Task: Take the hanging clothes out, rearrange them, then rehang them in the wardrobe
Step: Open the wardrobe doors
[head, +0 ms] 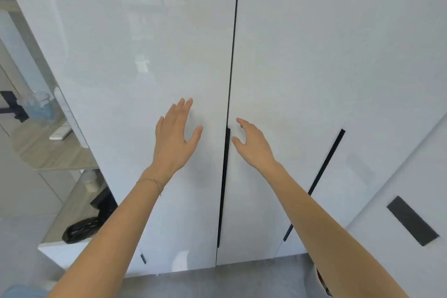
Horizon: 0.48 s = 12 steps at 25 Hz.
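Note:
A white glossy wardrobe fills the view with both doors closed, the left door (150, 55) and the right door (302, 55) meeting at a dark seam. A long black handle strip (225, 176) runs down that seam. My left hand (173, 138) is raised with straight, spread fingers at the left door's surface, just left of the seam. My right hand (251, 143) reaches toward the handle strip with loosely bent fingers and holds nothing. No clothes are visible; the closed doors hide the inside.
To the left are open wooden shelves (48, 152) with a white remote (60, 133), a clear container (40, 104) and, lower down, a black bag (81, 227). A further white door with a black handle (326, 162) stands at the right. Grey floor (217, 280) lies below.

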### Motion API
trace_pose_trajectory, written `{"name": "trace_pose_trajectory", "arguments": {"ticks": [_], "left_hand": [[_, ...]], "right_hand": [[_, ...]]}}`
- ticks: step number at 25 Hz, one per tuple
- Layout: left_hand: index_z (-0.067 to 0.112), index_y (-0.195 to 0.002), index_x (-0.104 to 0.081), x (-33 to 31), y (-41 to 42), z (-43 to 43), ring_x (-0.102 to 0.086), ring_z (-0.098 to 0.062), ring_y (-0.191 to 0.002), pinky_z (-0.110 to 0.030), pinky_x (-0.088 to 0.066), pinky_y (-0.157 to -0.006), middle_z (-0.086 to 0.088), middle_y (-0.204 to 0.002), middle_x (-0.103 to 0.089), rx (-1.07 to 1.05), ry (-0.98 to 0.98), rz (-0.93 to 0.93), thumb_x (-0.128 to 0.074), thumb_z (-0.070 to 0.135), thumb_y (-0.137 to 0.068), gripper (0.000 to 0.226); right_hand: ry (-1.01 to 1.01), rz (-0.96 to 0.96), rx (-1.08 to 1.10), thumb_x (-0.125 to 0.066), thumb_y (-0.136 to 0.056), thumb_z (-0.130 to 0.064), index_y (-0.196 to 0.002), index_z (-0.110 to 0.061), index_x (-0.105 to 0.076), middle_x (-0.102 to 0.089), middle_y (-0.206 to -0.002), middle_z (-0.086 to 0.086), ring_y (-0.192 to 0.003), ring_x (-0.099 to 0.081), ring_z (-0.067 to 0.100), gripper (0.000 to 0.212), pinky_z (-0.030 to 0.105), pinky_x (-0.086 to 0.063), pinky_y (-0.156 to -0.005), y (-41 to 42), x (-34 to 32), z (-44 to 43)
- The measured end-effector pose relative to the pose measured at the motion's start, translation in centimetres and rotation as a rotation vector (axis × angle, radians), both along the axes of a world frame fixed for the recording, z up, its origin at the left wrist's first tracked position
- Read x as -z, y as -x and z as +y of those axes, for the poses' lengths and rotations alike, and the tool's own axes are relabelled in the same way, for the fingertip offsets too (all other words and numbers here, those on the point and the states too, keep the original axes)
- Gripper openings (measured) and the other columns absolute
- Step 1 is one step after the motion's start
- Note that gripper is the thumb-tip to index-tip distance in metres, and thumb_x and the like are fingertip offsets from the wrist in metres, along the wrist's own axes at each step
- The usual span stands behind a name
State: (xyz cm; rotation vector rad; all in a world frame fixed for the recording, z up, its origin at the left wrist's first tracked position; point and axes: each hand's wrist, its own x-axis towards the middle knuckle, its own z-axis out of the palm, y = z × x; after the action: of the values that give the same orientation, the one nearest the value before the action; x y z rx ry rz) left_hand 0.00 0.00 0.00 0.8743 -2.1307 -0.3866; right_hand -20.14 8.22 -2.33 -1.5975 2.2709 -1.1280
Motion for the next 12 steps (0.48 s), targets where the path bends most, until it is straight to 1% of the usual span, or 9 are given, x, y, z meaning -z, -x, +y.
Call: {"name": "trace_pose_trajectory", "arguments": {"ticks": [3, 4, 7, 9, 12], "left_hand": [[0.032, -0.154, -0.020, 0.8, 1.3, -0.4, -0.011, -0.014, -0.150, -0.044, -0.009, -0.122, 0.007, -0.161, -0.019, -0.050, 0.002, 0.009, -0.042, 0.044, -0.098, 0.061], [0.032, -0.154, -0.020, 1.2, 1.7, -0.2, -0.012, -0.013, -0.150, -0.044, -0.010, -0.121, 0.007, -0.161, -0.019, -0.048, -0.014, 0.012, -0.042, 0.044, -0.098, 0.061], [0.032, -0.154, -0.021, 2.3, 2.5, -0.1, -0.013, -0.013, -0.149, -0.046, -0.012, -0.121, 0.008, -0.161, -0.020, -0.073, -0.005, 0.017, -0.044, 0.041, -0.099, 0.060], [0.032, -0.154, -0.021, 2.7, 2.7, 0.0, -0.014, -0.012, -0.149, -0.048, -0.014, -0.120, 0.008, -0.161, -0.021, -0.095, -0.020, 0.011, -0.042, 0.044, -0.098, 0.061], [0.031, -0.154, -0.021, 3.3, 2.6, 0.9, -0.017, -0.013, -0.149, -0.050, -0.018, -0.119, 0.008, -0.160, -0.023, -0.115, -0.035, 0.011, -0.040, 0.045, -0.097, 0.061]], "right_hand": [[-0.055, -0.009, -0.023, -0.052, -0.095, -0.030, -0.145, -0.023, -0.036, -0.044, -0.146, -0.003, -0.133, -0.040, 0.017, 0.053, 0.036, -0.036, -0.107, 0.9, 1.1, -1.6], [-0.074, -0.015, -0.044, -0.052, -0.095, -0.029, -0.143, -0.022, -0.040, -0.048, -0.142, -0.003, -0.130, -0.044, 0.016, 0.050, 0.034, -0.038, -0.105, 0.9, 1.5, -1.9], [-0.044, -0.069, -0.076, -0.054, -0.094, -0.026, -0.135, -0.018, -0.047, -0.058, -0.127, -0.002, -0.118, -0.053, 0.015, 0.042, 0.031, -0.044, -0.096, 1.1, 2.2, -3.0], [-0.028, -0.148, -0.077, -0.055, -0.092, -0.022, -0.129, -0.016, -0.048, -0.061, -0.118, 0.001, -0.109, -0.057, 0.017, 0.038, 0.032, -0.047, -0.091, 1.0, 2.3, -3.4], [0.000, -0.234, -0.060, -0.056, -0.089, -0.018, -0.118, -0.017, -0.050, -0.060, -0.105, 0.001, -0.095, -0.060, 0.018, 0.030, 0.038, -0.051, -0.087, 0.6, 2.3, -3.2]]}}
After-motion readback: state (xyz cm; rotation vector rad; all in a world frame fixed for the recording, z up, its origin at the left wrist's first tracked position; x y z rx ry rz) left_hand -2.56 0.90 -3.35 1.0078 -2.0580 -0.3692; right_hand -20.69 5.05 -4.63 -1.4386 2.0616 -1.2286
